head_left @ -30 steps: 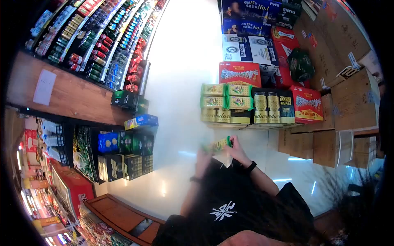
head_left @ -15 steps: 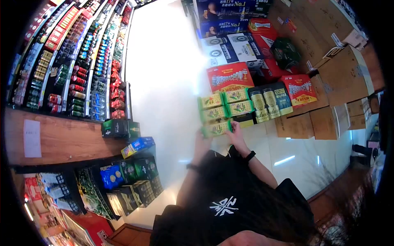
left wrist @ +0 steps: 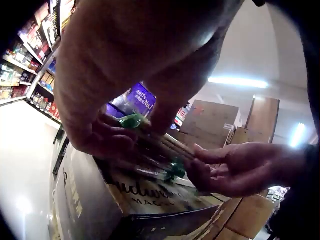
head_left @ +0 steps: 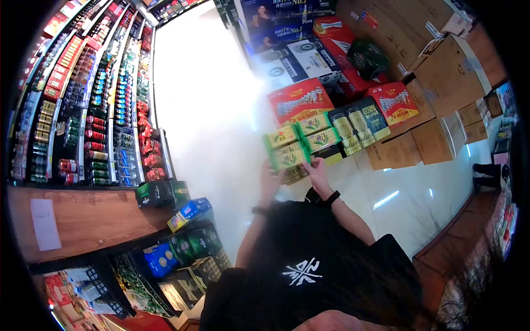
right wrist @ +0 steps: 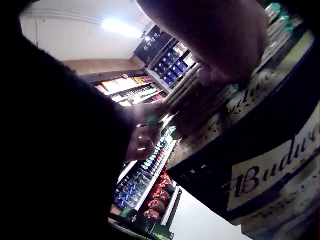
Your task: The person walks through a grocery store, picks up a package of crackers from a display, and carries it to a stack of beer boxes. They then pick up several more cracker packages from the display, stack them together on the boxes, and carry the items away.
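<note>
In the head view a yellow packet with green ends (head_left: 290, 155) lies at the near left of a group of similar packets (head_left: 322, 139), on top of Budweiser cartons (head_left: 334, 159). My left hand (head_left: 270, 179) holds its left end and my right hand (head_left: 316, 171) pinches its right end. The left wrist view shows the left hand (left wrist: 112, 130) curled at one green end of the packet (left wrist: 165, 146) and the right hand (left wrist: 235, 167) at the other. In the right wrist view the right hand (right wrist: 225, 45) is dark above the Budweiser carton (right wrist: 270, 170).
Red cartons (head_left: 301, 101) and blue-white cartons (head_left: 314, 58) stand behind the packets. Brown boxes (head_left: 450, 74) are stacked on the right. Shelves of cans (head_left: 94, 121) run along the left, with a wooden counter (head_left: 99, 212) and more cartons (head_left: 187, 248) nearer.
Both hands have moved forward with the packet, from in front of the cartons onto their near left edge, against the other packets. The head view has turned, shifting the surroundings.
</note>
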Tool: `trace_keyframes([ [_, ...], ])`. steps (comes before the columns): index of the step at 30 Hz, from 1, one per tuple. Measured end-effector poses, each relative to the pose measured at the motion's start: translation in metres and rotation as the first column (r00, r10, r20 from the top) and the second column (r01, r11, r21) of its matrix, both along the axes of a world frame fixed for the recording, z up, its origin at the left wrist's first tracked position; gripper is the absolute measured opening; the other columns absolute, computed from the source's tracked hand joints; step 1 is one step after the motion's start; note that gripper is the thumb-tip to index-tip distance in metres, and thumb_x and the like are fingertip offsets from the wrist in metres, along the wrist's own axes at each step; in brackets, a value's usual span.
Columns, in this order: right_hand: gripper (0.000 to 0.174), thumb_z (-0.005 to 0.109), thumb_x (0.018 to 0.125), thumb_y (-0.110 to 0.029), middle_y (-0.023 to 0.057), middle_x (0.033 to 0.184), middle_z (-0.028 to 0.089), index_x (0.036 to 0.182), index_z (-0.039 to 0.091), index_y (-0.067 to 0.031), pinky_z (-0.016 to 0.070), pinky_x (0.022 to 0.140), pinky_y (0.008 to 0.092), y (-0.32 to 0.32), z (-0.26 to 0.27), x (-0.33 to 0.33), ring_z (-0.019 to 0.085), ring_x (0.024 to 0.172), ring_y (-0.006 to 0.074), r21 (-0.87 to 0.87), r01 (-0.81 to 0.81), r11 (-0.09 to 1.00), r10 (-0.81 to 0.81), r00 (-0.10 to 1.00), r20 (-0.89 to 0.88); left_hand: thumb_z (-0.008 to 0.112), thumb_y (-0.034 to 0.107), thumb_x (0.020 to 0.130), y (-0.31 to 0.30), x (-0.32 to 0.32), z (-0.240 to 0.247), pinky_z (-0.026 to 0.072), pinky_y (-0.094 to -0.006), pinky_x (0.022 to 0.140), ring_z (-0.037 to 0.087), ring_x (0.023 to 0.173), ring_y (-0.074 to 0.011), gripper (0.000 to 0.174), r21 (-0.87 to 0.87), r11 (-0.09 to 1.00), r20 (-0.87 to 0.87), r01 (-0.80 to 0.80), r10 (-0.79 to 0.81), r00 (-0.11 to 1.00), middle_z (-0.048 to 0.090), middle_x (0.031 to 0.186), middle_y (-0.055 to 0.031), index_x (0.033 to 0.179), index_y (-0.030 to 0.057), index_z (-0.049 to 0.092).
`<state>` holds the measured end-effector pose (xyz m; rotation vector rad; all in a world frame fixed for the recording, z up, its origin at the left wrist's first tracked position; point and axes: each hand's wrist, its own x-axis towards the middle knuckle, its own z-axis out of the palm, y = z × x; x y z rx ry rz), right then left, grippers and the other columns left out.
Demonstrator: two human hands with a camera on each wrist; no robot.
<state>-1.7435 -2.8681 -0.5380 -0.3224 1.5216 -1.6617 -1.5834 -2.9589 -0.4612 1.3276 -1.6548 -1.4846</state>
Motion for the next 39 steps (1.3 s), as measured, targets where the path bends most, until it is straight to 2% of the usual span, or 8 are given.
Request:
trace_keyframes([
  [4,0.025,0.064,0.091,-0.005,0.0048,0.09,0.053,0.093,0.039,-0.0072,0.0547,0.072,0.0278,-0.006,0.0,0.001,0.064,0.081,0.0168,0.024,0.001,1.0,-0.003,0.997,0.074,0.076,0.019,0.08,-0.007,0.002,-0.005,0.0531,-0.0302,0.061,0.062,0.076,-0.0174,0.063,-0.061,0.998,0.009,0.001,0.0,1.0,0.059,0.099,-0.0128,0.13,0.0002,0.042],
  [7,0.024,0.063,0.091,-0.005,0.005,0.09,0.053,0.09,0.039,-0.007,0.0551,0.073,0.0277,-0.008,-0.013,-0.001,0.066,0.084,0.0189,0.037,0.008,0.999,-0.008,1.0,0.016,0.076,0.017,0.08,-0.01,0.0,-0.012,0.0526,-0.0298,0.061,0.062,0.074,-0.0171,0.062,-0.12,0.993,-0.021,-0.009,0.007,1.0,0.059,0.098,-0.0125,0.129,-0.0003,0.042],
  [13,0.019,0.059,0.094,-0.005,0.0078,0.092,0.056,0.087,0.041,-0.0062,0.0564,0.081,0.0309,-0.01,0.0,-0.005,0.066,0.091,0.0216,-0.146,0.112,0.983,-0.062,0.949,0.309,0.075,0.015,0.08,-0.009,-0.007,-0.018,0.0517,-0.0293,0.061,0.061,0.071,-0.0166,0.058,-0.144,0.989,-0.004,-0.036,0.036,0.999,0.058,0.095,-0.0118,0.126,-0.0032,0.044],
  [16,0.018,0.058,0.095,-0.005,0.0106,0.096,0.06,0.087,0.042,-0.006,0.056,0.085,0.0325,-0.012,0.009,-0.009,0.066,0.094,0.0226,-0.075,0.072,0.995,-0.047,0.955,0.291,0.074,0.017,0.08,-0.011,-0.006,-0.028,0.0509,-0.0296,0.06,0.06,0.072,-0.0164,0.056,-0.191,0.981,0.037,-0.032,0.04,0.999,0.058,0.095,-0.0118,0.122,-0.0043,0.045],
  [23,0.012,0.059,0.094,-0.006,0.012,0.102,0.063,0.098,0.048,-0.0039,0.0534,0.089,0.0303,-0.008,0.011,-0.016,0.064,0.098,0.0201,-0.094,0.007,0.996,0.02,0.959,0.281,0.076,0.027,0.08,-0.004,-0.01,-0.019,0.0491,-0.03,0.061,0.057,0.069,-0.0156,0.055,-0.078,0.994,0.098,-0.075,0.083,0.992,0.057,0.094,-0.0107,0.115,-0.005,0.048],
  [28,0.014,0.06,0.094,-0.008,0.0108,0.103,0.063,0.102,0.049,-0.0036,0.0528,0.087,0.0286,-0.005,0.017,-0.016,0.064,0.097,0.0183,-0.115,-0.001,0.993,0.035,0.953,0.301,0.076,0.029,0.079,-0.005,-0.007,-0.039,0.0484,-0.0291,0.061,0.056,0.07,-0.0151,0.055,-0.187,0.979,0.157,-0.084,0.114,0.981,0.055,0.097,-0.0108,0.113,-0.0046,0.049],
  [34,0.014,0.058,0.097,-0.02,0.0049,0.099,0.063,0.101,0.054,-0.007,0.049,0.078,0.0257,0.011,0.052,-0.025,0.061,0.087,0.0135,0.002,-0.315,0.949,0.306,0.924,0.229,0.079,0.032,0.077,0.008,-0.008,-0.026,0.0476,-0.0287,0.062,0.053,0.071,-0.0147,0.058,-0.171,0.971,0.158,-0.166,0.193,0.968,0.052,0.095,-0.0099,0.112,-0.0044,0.049],
  [39,0.021,0.058,0.096,-0.025,0.0017,0.091,0.063,0.098,0.062,-0.0042,0.0476,0.074,0.0249,0.024,0.014,-0.034,0.058,0.081,0.0102,0.149,-0.605,0.782,0.61,0.792,0.015,0.079,0.029,0.079,0.022,-0.004,-0.042,0.0444,-0.0268,0.061,0.048,0.068,-0.0116,0.05,-0.285,0.924,0.172,-0.254,0.309,0.935,0.051,0.088,-0.0055,0.107,-0.0014,0.051],
])
